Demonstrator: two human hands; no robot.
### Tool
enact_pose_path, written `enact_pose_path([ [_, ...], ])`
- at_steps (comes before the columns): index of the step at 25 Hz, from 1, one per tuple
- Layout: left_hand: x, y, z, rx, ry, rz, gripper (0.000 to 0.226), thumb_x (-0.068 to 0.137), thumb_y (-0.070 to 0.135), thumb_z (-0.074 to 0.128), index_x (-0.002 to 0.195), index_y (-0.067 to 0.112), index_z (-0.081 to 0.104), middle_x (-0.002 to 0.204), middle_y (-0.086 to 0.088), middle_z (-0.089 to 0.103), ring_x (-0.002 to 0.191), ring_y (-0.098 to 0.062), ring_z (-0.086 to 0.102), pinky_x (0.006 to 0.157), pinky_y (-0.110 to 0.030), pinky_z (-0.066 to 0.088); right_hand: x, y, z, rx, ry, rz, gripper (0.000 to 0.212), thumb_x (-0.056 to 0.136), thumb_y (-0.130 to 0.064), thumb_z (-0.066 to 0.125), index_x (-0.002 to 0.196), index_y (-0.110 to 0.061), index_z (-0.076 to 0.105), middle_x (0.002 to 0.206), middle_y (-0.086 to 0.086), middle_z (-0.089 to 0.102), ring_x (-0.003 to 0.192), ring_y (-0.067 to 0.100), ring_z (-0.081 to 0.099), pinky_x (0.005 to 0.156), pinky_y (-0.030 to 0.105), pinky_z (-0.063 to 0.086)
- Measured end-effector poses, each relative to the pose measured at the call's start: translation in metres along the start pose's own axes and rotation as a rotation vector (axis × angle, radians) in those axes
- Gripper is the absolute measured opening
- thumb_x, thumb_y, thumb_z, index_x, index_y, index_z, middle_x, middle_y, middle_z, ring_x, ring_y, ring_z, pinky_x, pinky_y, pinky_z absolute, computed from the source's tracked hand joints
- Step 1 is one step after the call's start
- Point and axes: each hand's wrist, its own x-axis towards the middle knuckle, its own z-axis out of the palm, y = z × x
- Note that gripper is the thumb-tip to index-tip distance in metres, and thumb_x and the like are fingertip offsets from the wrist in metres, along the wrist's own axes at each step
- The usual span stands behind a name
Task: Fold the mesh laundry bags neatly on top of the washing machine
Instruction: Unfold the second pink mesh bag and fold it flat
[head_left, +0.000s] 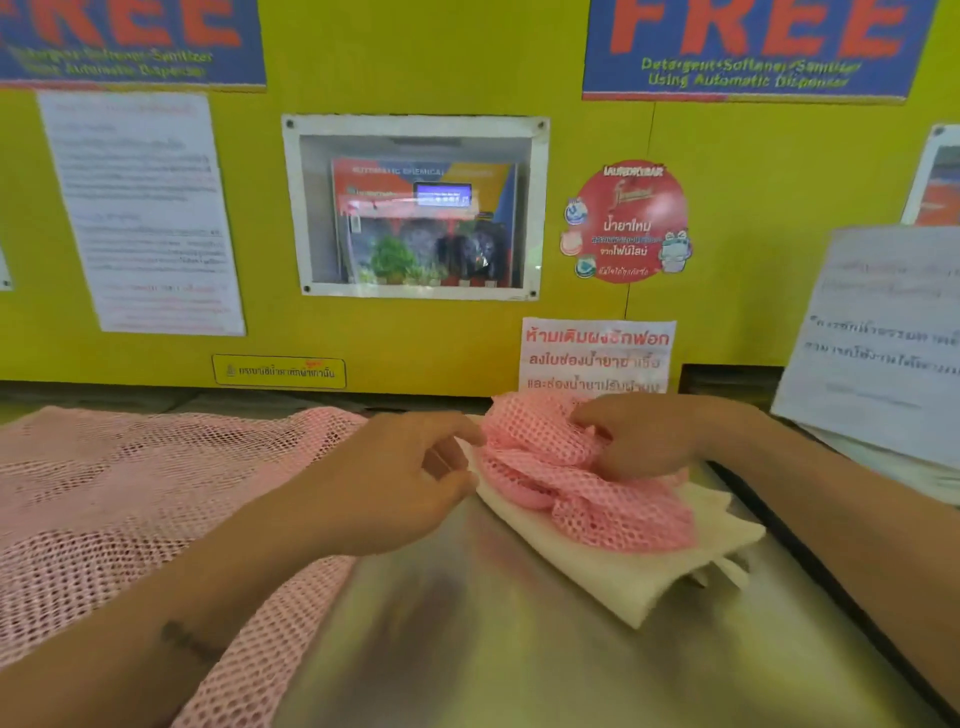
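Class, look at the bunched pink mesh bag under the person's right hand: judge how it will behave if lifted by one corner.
The bunched pink mesh bag is probably floppy: it lies in soft crumpled folds. It likely weighs little, being open netting. It may slide, since it rests on a folded white cloth over the smooth metal top.
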Motion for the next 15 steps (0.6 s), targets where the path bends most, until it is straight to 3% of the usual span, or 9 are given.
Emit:
enact_pose_path([
  [2,0.018,0.005,0.011,0.029,0.026,-0.006,0.059,0.085,0.041,0.064,0.139,0.042,0.040,0.135,0.010,0.054,0.119,-0.007,0.054,0.101,-0.034,0.046,0.004,0.002,-0.004,0.076,0.160,-0.103,0.008,0.086,-0.019,0.062,0.087,-0.023,0.056,0.093,-0.005,0.060,0.080,0.016,0.052,0.065,0.029,0.038],
  [4,0.037,0.010,0.021,0.004,-0.002,-0.056,0.085,0.079,0.047,0.069,0.148,0.042,0.020,0.151,0.006,0.036,0.135,-0.018,0.041,0.109,-0.039,0.037,0.004,-0.002,-0.017,0.213,0.365,-0.161,0.017,0.084,-0.010,0.061,0.079,-0.025,0.059,0.078,-0.008,0.057,0.071,0.014,0.054,0.056,0.026,0.035],
  [5,0.046,0.013,0.025,-0.019,-0.001,-0.053,0.088,0.076,0.045,0.069,0.148,0.044,0.019,0.149,0.005,0.038,0.134,-0.020,0.043,0.108,-0.040,0.038,0.004,-0.005,-0.026,0.284,0.479,-0.171,0.017,0.083,-0.008,0.060,0.083,-0.024,0.062,0.076,-0.011,0.055,0.067,0.011,0.052,0.054,0.024,0.034],
  [8,0.066,0.016,0.021,-0.059,0.176,0.070,0.057,0.082,0.016,0.058,0.132,0.040,0.048,0.116,0.004,0.067,0.101,-0.013,0.063,0.082,-0.030,0.052,0.005,-0.010,-0.047,0.404,0.742,-0.179,0.017,0.084,-0.006,0.055,0.090,-0.018,0.066,0.070,-0.011,0.052,0.061,0.006,0.049,0.051,0.022,0.032],
  [11,0.074,0.016,-0.013,-0.131,0.390,0.049,0.051,0.084,0.000,0.047,0.115,0.037,0.061,0.097,0.010,0.067,0.079,0.002,0.061,0.059,-0.015,0.044,0.009,0.001,-0.060,0.393,0.878,-0.121,0.013,0.087,-0.012,0.056,0.082,-0.020,0.065,0.066,-0.010,0.052,0.061,0.011,0.051,0.053,0.028,0.036],
  [15,0.077,0.000,-0.059,-0.031,0.636,0.039,0.039,0.084,-0.002,0.045,0.087,0.027,0.070,0.100,0.004,0.069,0.096,-0.015,0.062,0.079,-0.023,0.042,0.015,0.025,-0.063,0.269,0.783,0.025,0.008,0.089,-0.018,0.058,0.083,-0.023,0.062,0.079,-0.008,0.057,0.077,0.020,0.057,0.063,0.032,0.042],
])
